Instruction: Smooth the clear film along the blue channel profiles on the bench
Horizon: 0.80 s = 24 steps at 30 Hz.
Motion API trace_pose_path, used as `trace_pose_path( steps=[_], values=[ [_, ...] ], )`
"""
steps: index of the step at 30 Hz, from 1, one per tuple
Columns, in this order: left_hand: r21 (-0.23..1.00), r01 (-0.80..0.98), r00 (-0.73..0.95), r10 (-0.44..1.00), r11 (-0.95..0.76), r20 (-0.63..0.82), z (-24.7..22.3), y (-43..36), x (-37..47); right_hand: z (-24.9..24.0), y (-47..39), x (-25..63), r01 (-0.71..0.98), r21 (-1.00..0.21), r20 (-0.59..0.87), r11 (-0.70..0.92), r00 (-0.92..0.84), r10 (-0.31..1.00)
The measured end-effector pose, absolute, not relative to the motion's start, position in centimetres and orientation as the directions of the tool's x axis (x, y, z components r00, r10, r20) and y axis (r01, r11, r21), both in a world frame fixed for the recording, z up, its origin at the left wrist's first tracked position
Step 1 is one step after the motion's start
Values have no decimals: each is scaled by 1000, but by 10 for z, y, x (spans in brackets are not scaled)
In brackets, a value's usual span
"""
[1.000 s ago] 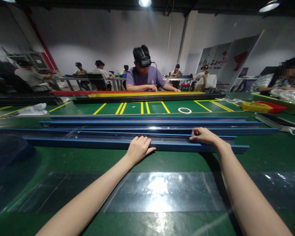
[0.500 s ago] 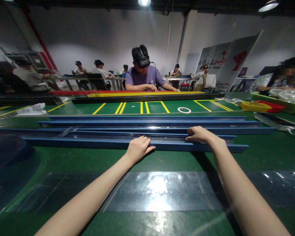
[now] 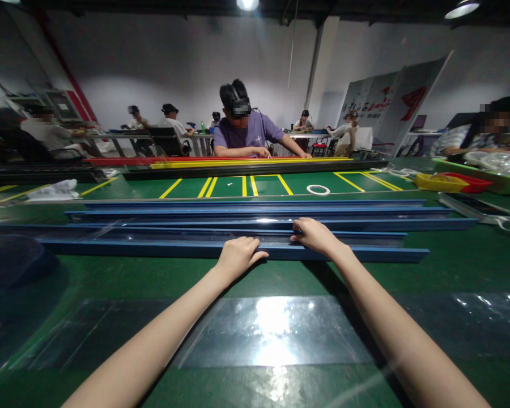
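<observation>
Across the green table lies a long blue channel profile (image 3: 378, 256), with a glossy strip of clear film (image 3: 182, 234) showing along its inside. My left hand (image 3: 239, 256) grips its near wall, fingers bent over the top edge and thumb on the front. To the right, my right hand (image 3: 317, 235) hovers over or touches the channel with curled, closed fingers; what they pinch, if anything, is too small to make out. Further blue profiles (image 3: 429, 224) lie parallel just behind.
A clear plastic sheet (image 3: 221, 334) lies flat in front of me. Yellow and black profiles (image 3: 246, 165) stretch across the far side, before a co-worker in purple (image 3: 255, 133). A tape roll (image 3: 318, 190), a phone (image 3: 478, 205) and a yellow tray (image 3: 440, 182) are beyond the blue profiles.
My right hand has slid left along the blue channel, closer to my left hand. My left hand has stayed in place.
</observation>
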<state>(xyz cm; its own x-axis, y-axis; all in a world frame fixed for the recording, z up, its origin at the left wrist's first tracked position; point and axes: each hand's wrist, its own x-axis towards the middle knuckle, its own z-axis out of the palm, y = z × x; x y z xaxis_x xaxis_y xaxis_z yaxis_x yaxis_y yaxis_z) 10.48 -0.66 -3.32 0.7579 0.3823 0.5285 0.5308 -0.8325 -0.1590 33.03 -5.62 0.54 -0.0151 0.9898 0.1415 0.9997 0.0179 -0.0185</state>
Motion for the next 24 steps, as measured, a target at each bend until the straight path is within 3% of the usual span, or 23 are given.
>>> trace_pose_path(
  steps=[9, 24],
  values=[
    [-144, 538, 756, 401, -830, 517, -33, -6, 106, -4, -51, 339, 992, -126, 199, 6, 20, 980],
    [-48, 574, 732, 486, -817, 477, -29, -6, 105, -6, -50, 341, 986, -166, 210, 10, 26, 977]
  ],
)
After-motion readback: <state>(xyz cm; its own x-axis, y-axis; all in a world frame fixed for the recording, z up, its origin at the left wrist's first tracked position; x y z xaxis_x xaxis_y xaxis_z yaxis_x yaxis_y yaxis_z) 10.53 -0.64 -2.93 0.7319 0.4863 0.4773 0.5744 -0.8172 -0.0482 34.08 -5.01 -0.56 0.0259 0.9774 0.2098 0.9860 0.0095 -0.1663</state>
